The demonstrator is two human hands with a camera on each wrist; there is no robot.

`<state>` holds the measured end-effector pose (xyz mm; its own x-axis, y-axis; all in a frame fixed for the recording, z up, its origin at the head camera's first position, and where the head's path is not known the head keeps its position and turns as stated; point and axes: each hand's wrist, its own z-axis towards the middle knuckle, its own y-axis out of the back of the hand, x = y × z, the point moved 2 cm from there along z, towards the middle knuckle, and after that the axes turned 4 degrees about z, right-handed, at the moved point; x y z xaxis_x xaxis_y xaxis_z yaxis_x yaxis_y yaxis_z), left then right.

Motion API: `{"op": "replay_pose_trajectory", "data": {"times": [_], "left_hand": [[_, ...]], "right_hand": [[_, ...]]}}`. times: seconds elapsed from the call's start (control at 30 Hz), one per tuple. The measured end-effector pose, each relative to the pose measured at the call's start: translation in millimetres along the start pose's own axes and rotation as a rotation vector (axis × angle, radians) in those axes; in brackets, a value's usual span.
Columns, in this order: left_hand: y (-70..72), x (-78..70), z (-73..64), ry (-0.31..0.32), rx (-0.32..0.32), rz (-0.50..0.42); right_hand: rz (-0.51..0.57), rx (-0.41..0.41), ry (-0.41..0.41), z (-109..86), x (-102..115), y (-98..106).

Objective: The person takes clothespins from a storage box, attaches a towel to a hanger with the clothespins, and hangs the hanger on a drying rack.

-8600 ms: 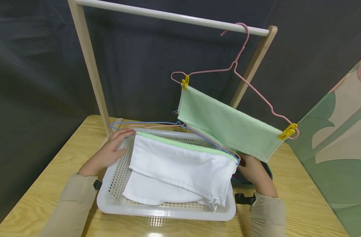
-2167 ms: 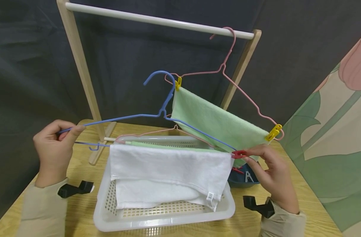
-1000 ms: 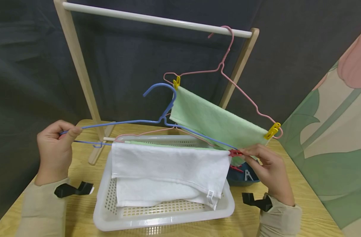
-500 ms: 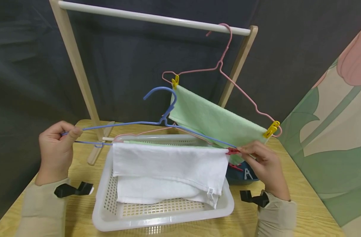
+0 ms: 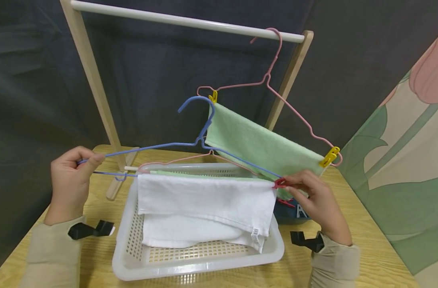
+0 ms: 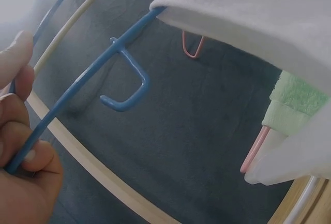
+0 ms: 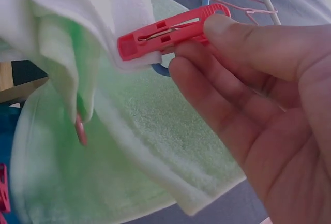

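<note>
My left hand (image 5: 70, 182) grips the left end of a blue hanger (image 5: 152, 148), its wire between thumb and fingers; the left wrist view shows the hanger's small inner hook (image 6: 142, 81). A folded white towel (image 5: 204, 196) drapes over the hanger's lower bar toward the right. At the towel's right top corner, my right hand (image 5: 317, 200) pinches a red clothespin (image 7: 165, 31) between thumb and fingers. The clothespin's tip overlaps the white cloth in the right wrist view, where the hanger's blue bend shows just under it.
Below stands a white perforated basket (image 5: 201, 272); a pink hanger (image 5: 179, 159) with a green towel lies behind the white one. From the rack's bar (image 5: 183, 20) hangs a pink hanger with a green towel (image 5: 262, 136) and yellow clothespins (image 5: 329, 157). A dark blue container (image 5: 289, 218) holds clothespins.
Earlier the blue hanger lay at the basket; since then it was lifted and the red clothespin brought to the towel's corner. In the last half second the hook rose and the right fingers shifted slightly.
</note>
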<state>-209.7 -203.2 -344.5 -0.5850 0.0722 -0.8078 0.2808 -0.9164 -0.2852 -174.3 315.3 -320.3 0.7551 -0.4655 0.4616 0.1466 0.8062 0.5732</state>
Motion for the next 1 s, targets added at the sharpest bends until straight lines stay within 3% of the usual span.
{"op": "replay_pose_trajectory", "data": {"times": [0.2, 0.5, 0.73, 1.0], "left_hand": [[-0.4, 0.3, 0.3, 0.018, -0.022, 0.067], [-1.8, 2.3, 0.5, 0.036, -0.045, 0.091], [-1.2, 4.8, 1.4, 0.062, -0.062, 0.139], [-0.9, 4.8, 2.5, 0.057, -0.077, 0.075]], "right_hand": [[-0.031, 0.021, -0.044, 0.8, 3.0, -1.1], [-0.069, 0.017, -0.078, 1.6, 2.2, -1.7], [-0.170, 0.098, -0.255, 2.0, -7.5, -3.5], [-0.219, 0.277, -0.463, -1.1, -27.9, -6.0]]}}
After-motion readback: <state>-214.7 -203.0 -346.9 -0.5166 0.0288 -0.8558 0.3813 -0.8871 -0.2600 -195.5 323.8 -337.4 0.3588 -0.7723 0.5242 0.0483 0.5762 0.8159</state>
